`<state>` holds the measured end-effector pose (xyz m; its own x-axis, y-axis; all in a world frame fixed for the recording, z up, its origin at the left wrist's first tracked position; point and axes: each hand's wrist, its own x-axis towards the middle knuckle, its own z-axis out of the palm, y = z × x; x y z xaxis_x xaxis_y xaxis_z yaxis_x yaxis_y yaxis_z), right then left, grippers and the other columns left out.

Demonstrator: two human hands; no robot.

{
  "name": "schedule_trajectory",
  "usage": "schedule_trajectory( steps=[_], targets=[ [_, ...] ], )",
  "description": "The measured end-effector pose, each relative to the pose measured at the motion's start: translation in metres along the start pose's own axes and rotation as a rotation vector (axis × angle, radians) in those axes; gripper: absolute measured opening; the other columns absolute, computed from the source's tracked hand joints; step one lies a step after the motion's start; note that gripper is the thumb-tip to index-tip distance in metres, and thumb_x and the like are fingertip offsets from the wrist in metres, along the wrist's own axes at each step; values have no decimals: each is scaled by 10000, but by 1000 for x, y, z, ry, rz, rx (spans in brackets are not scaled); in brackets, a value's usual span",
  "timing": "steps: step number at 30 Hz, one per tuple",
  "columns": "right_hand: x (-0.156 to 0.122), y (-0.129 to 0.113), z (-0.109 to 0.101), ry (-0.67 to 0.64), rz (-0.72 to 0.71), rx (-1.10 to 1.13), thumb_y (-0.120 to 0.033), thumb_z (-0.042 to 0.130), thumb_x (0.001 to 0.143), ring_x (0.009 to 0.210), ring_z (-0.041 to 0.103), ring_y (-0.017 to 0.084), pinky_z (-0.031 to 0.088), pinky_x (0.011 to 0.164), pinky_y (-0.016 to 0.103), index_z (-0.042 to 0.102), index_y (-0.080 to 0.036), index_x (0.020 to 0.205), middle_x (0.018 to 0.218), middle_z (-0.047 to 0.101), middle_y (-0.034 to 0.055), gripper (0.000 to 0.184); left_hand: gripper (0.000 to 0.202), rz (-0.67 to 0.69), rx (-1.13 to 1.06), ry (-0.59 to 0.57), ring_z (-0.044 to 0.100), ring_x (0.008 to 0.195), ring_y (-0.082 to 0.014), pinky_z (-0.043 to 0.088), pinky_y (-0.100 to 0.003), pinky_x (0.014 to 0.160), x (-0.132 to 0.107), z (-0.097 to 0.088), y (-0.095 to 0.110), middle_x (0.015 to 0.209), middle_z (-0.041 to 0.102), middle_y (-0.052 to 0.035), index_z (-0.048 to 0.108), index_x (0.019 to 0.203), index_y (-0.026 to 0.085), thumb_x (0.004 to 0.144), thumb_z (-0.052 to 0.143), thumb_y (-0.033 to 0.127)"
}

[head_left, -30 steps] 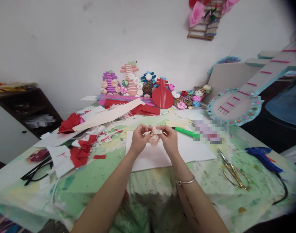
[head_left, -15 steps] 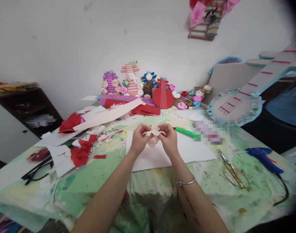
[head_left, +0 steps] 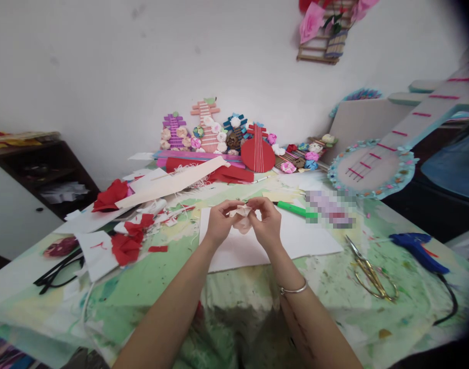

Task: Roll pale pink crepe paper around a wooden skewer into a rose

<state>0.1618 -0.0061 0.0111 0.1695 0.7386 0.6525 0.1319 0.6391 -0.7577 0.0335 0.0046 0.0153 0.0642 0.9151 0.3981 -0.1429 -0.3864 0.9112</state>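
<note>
A small cream paper flower with ruffled edges is held up in front of me, above a white sheet on the table. My left hand pinches it from the left, fingers curled over its upper edge. From the other side, my right hand grips it between thumb and fingers. The fingers hide part of the flower. A green-handled tool lies just beyond my right hand, and a silver bangle circles my right wrist.
Gold scissors and a blue glue gun lie at right. On the left are red paper scraps, black-framed glasses and a long cream strip. Decorated model instruments line the wall; a large one leans at right.
My fingers have drawn inward over the paper flower, and its upper edges that stuck out sideways are now gathered closer together. Things on the table stay put.
</note>
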Motion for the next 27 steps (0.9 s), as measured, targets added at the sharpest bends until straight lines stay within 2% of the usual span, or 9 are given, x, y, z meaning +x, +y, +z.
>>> schedule_trajectory(
  steps=[2,5,8,10,14,19,22,24,27],
  targets=[
    [0,1,-1,0,-12,-36,-88,537,697,801,583,149,473,765,300,594,-205,880,841,614,17,225,217,28,1,2,615,782,-171,479,-265,694,0,0,2,823,673,-56,704,810,147,615,749,232],
    [2,3,-2,-33,52,-21,-132,574,701,806,590,155,481,748,297,607,-198,892,851,625,23,205,179,38,2,41,611,746,-164,480,-269,694,0,0,3,771,673,-45,707,761,151,605,751,226],
    [4,4,-3,-97,149,35,-184,598,715,755,589,146,484,702,281,622,-186,802,782,624,16,90,171,25,-11,73,607,714,-158,479,-267,671,0,0,3,733,673,-35,699,732,153,583,758,213],
    [4,5,-3,-94,161,70,-182,601,715,726,580,139,478,675,270,620,-188,760,747,612,6,50,168,21,-20,95,604,694,-154,475,-264,652,0,0,3,715,671,-28,695,721,153,571,755,199],
    [2,4,-2,-54,36,73,-124,566,715,769,578,146,468,690,274,626,-199,726,779,607,12,97,136,32,-29,129,605,697,-154,472,-272,655,0,2,2,716,667,-22,694,712,157,578,711,149],
    [1,-2,-4,-37,-128,-40,-92,540,744,807,582,156,459,737,303,642,-207,711,814,608,27,158,67,69,-101,142,601,750,-157,475,-268,661,0,3,2,767,649,-33,641,629,150,593,697,149],
    [1,-4,-3,-57,-151,-104,-96,525,754,805,582,159,463,731,306,636,-206,717,822,613,33,161,221,54,-131,88,600,738,-148,473,-253,644,-1,2,4,796,646,-30,623,812,166,614,720,185],
    [1,-4,-2,-51,-108,-90,-114,526,757,807,584,159,473,734,305,630,-207,760,826,617,32,140,345,25,-132,19,607,755,-152,475,-252,654,-2,2,5,825,650,-30,597,944,185,627,730,213],
    [2,-4,-1,-17,22,31,-163,557,752,814,593,153,494,745,300,609,-209,851,840,620,27,120,348,-3,-77,-53,614,828,-169,480,-271,727,-2,2,5,885,657,-49,620,947,172,625,738,231]
  ],
)
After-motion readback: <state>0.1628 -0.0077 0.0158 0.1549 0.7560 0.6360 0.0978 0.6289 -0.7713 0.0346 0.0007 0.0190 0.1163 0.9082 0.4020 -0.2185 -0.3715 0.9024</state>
